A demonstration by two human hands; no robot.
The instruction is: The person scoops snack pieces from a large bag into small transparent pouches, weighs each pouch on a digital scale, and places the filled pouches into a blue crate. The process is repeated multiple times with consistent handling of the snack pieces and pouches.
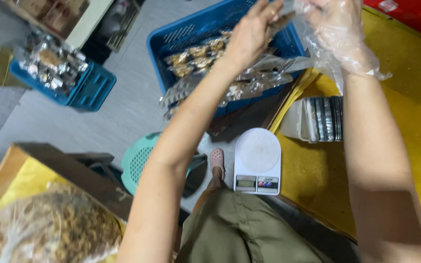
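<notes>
Head view, looking down. Left hand (255,30) raised at upper centre of the frame, bare, fingers pressed together and pinching a small clear packet (282,20) at its edge. Right hand (338,30) at upper right, covered by a loose clear plastic glove (361,58); it sits just beside the packet, but the fingers run out of the top edge and blur inside the film, so cannot tell how they are set or whether they grip anything.

Directly below both hands, upper centre: large blue crate (171,44) on the grey floor, holding filled clear packets of brownish food (200,58), some spilling over its near rim. Upper left: smaller blue crate (96,87), also packed with packets.

Centre of frame: white kitchen scale (258,160), platform bare, standing at the edge of a yellow surface (415,141). Right of centre on that surface: a row of flat empty pouches (323,119) stood on edge. Left of the scale: green perforated stool (140,160). Lower left: big clear bag of brown snack pieces (45,229) in a cardboard box
</notes>
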